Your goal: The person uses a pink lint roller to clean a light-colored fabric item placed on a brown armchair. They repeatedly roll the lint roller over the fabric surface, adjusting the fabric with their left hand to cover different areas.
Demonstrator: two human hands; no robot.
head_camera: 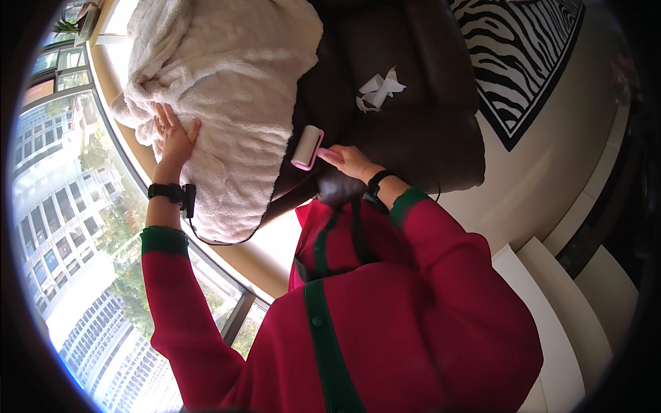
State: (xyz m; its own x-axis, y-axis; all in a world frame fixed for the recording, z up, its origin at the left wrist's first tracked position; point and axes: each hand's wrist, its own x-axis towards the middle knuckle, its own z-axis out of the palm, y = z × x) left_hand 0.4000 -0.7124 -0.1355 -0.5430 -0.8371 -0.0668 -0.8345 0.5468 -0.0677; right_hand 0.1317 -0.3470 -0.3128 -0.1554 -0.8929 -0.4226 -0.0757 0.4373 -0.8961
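Observation:
A cream fleece blanket drapes over one side of a dark brown leather sofa. My left hand lies on the blanket near its window-side edge, fingers spread and holding nothing. In my right hand is the pink handle of a lint roller. Its white roll is over the dark leather, just to the right of the blanket's edge, and I cannot tell whether it touches the sofa. Crumpled white paper sheets rest on the sofa seat beyond my right hand.
Large window panes run along the left, with a potted plant at the far corner. A zebra-striped rug covers part of the pale floor at right. White step-like edges stand at lower right.

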